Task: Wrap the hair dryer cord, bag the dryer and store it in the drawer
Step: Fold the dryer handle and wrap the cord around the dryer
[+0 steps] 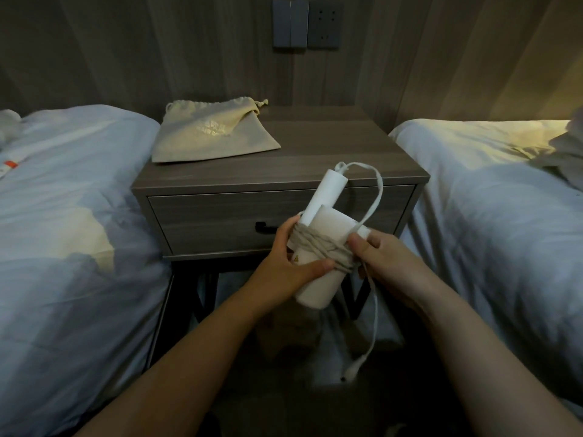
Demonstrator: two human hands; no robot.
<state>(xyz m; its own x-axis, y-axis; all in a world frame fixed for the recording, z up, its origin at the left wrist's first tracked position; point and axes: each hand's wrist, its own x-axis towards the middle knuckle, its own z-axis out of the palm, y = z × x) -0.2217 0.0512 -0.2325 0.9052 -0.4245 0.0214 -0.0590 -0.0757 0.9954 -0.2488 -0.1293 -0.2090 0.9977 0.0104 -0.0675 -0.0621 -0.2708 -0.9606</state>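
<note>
- Dangling below the hands: loose cord tail with the plug (349, 372) at its end, not yet wound.
- Left hand (285, 261) clenched round the white hair dryer (318, 247), held in the air in front of the nightstand.
- Right hand (383, 257) pinching the cord (318, 247) at the coils, several turns already on the barrel.
- Handling guess: rigid smooth plastic, probably slippery; grip the barrel over the coils. Cord limp, will unwind if let go.
- Small yellow warning label on the body, unreadable.
- Drawer (277, 216) shut, dark handle.
- Cloth bag (214, 134) flat on the nightstand (331, 159), soft; print partly legible, "AIR D".
</note>
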